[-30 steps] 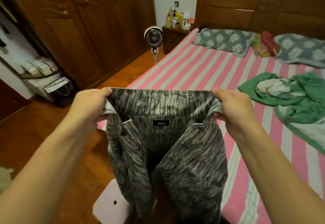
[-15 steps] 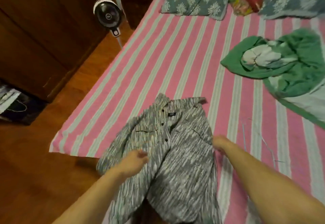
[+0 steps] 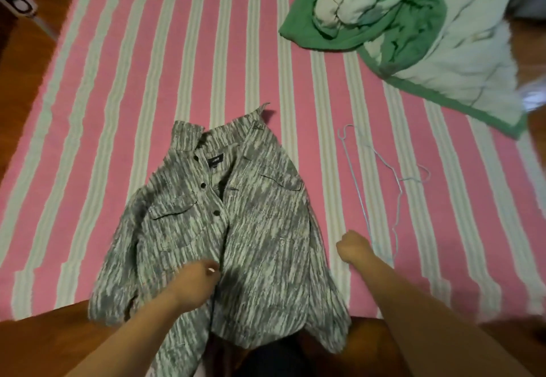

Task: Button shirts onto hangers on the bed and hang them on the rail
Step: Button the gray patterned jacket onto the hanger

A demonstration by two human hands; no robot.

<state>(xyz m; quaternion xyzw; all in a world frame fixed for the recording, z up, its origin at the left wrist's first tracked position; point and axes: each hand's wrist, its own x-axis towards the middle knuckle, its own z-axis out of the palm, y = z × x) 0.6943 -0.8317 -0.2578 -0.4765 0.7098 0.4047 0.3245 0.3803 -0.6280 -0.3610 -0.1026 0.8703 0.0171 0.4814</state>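
Striped bed (image 3: 183,51) carries the shirt (image 3: 236,229) spread unbuttoned at its near edge, left hand (image 3: 195,285) pinching the placket, right hand (image 3: 353,246) clenched empty just short of the hanger (image 3: 384,181), likely the next grab.

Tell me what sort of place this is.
Most likely a bedroom at home: a bed with a pink striped sheet, a crumpled green blanket on it, and a grey patterned shirt laid beside a wire hanger.
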